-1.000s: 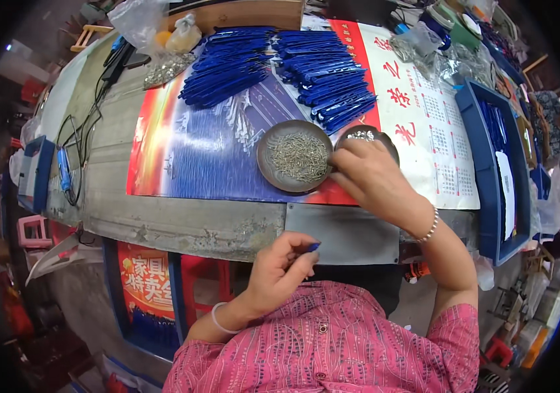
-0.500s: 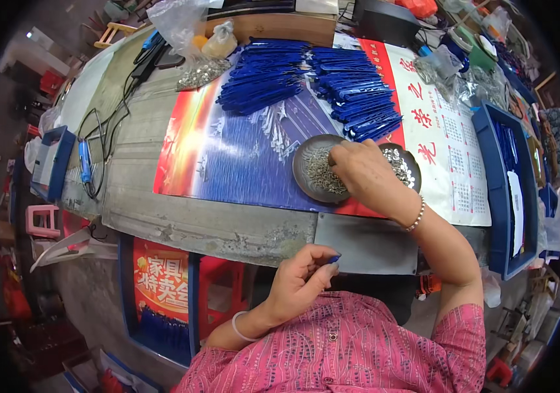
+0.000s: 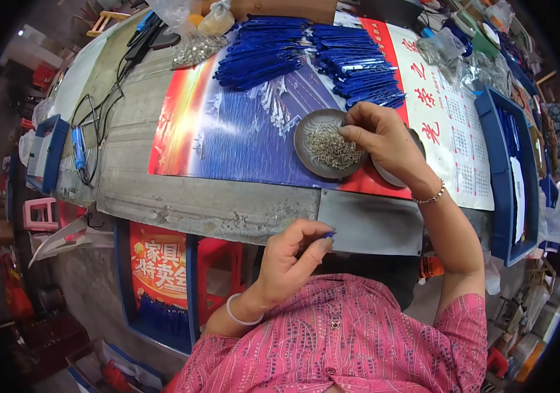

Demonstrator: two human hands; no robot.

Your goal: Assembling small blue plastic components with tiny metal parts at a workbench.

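Observation:
A small dark blue piece [image 3: 329, 234] shows at the fingertips of my left hand [image 3: 288, 263], which is closed in a pinch just off the table's front edge. My right hand [image 3: 388, 145] is over the right side of a round dark dish [image 3: 301, 149]. Small silvery metal pins or screws [image 3: 333, 148] lie heaped in that dish. Thumb and forefinger of the right hand are pressed together; anything between them is too small to make out. Beneath the right wrist sits a second dish [image 3: 419, 143], mostly hidden.
Two piles of long blue strips [image 3: 260, 56] [image 3: 358, 69] lie on the poster [image 3: 221, 144] at the back. A blue tray [image 3: 499, 177] borders the right side. Corded blue tool [image 3: 79, 156] lies left; a blue bin [image 3: 191, 281] of strips stands below the front edge.
My right hand has come up slightly from the metal pieces, and its fingers now show at the dish's right rim. The left hand still pinches the blue piece. The whole view has shifted a little.

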